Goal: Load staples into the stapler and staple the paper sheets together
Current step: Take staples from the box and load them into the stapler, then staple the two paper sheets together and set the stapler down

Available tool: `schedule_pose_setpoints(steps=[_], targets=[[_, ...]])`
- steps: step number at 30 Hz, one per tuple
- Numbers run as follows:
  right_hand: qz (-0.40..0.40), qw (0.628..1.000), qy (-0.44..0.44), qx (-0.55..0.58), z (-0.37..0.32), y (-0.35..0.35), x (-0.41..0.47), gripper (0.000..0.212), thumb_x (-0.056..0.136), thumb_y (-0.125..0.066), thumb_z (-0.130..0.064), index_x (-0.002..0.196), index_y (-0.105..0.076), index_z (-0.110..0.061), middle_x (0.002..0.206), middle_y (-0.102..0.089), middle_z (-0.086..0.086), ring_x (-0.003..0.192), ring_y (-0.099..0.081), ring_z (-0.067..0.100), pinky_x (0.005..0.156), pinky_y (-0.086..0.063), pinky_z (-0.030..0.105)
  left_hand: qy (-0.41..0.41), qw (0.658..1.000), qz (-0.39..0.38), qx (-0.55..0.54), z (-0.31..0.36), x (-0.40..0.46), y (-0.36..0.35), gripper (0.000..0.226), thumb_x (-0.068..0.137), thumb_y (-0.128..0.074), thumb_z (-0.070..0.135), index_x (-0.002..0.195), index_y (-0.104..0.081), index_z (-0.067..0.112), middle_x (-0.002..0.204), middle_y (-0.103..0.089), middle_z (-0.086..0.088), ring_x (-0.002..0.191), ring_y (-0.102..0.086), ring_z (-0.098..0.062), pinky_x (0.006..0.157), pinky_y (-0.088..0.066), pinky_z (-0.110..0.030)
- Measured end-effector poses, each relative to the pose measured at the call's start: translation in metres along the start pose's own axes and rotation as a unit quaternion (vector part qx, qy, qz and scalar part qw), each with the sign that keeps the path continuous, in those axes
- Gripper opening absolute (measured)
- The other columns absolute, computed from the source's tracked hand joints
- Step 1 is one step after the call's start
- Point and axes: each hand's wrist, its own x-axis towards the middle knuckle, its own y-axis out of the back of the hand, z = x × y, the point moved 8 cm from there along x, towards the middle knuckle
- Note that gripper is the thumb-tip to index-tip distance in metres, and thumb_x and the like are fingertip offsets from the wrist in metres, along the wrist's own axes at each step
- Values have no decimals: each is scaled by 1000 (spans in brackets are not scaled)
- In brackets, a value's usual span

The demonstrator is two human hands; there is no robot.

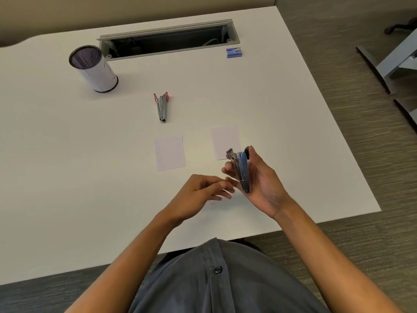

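Observation:
My right hand (259, 177) grips a grey metal stapler (240, 168) with a black tip, held above the white table (90, 177) with its top swung open. My left hand (203, 190) hovers just left of it, fingers loosely curled toward the stapler's lower end; whether it pinches staples I cannot tell. Two small white paper sheets lie apart on the table: one (169, 153) in the middle, the other (223, 138) partly behind the stapler. A blue staple box (234, 52) sits at the far right.
A second grey stapler with red handles (163, 106) lies beyond the sheets. A mesh pen cup (93, 68) stands at the far left. An open cable tray (167, 39) runs along the table's back. The table's right edge is near my right hand.

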Motion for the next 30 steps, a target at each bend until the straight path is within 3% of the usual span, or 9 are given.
schedule_pose_setpoints(steps=[3,7,11,15,18,23,27,30], targets=[[31,998,3,-52,-1,11,-2,45,97,-41,-53,108,-71,-22,93,-70,2,94,-66,15,87,-49,30,-17,989,93,118,0,6,20,23,100,-53,22,105,-74,11,99,-75,-2,86,-73,-12,86,-59,-34],[57,993,6,-101,-4,21,-4,42,92,-46,-56,106,-67,-22,87,-66,2,78,-60,13,76,-43,31,-67,961,184,197,11,15,45,13,95,-61,21,99,-73,17,93,-74,5,81,-70,-7,77,-57,-27],[75,987,13,-139,-5,28,-4,38,97,-45,-51,104,-66,-21,83,-63,2,68,-53,12,66,-41,27,-125,909,212,336,28,28,45,12,93,-61,24,98,-71,20,93,-73,8,81,-67,-10,73,-57,-33],[115,972,34,-203,-12,37,-3,38,101,-41,-47,105,-67,-19,81,-65,1,63,-52,11,62,-39,26,-162,860,209,437,37,41,35,17,92,-62,27,106,-69,20,98,-71,6,79,-66,-16,65,-45,-24],[141,963,51,-223,-20,44,-3,38,102,-40,-45,103,-67,-19,81,-65,1,60,-50,11,60,-38,26,-166,848,202,460,38,54,34,22,93,-61,27,111,-68,16,109,-70,2,89,-65,-20,71,-42,-24],[171,953,66,-242,-31,54,-2,40,103,-40,-44,108,-65,-13,82,-66,1,58,-49,10,58,-36,26,-166,836,188,488,31,77,38,33,94,-60,29,122,-63,11,128,-62,-6,116,-57,-25,93,-45,-36],[186,948,66,-248,-35,60,2,40,103,-40,-43,110,-64,-12,81,-67,1,57,-50,9,54,-38,20,-152,823,152,526,23,94,45,51,97,-50,43,141,-48,17,153,-40,-3,143,-32,-25,114,-26,-42],[202,939,63,-273,-36,65,6,35,103,-43,-41,107,-64,-15,82,-68,0,57,-51,8,53,-39,18,-150,816,131,543,19,101,48,64,96,-46,53,148,-36,18,160,-28,0,149,-19,-22,119,-17,-44]])
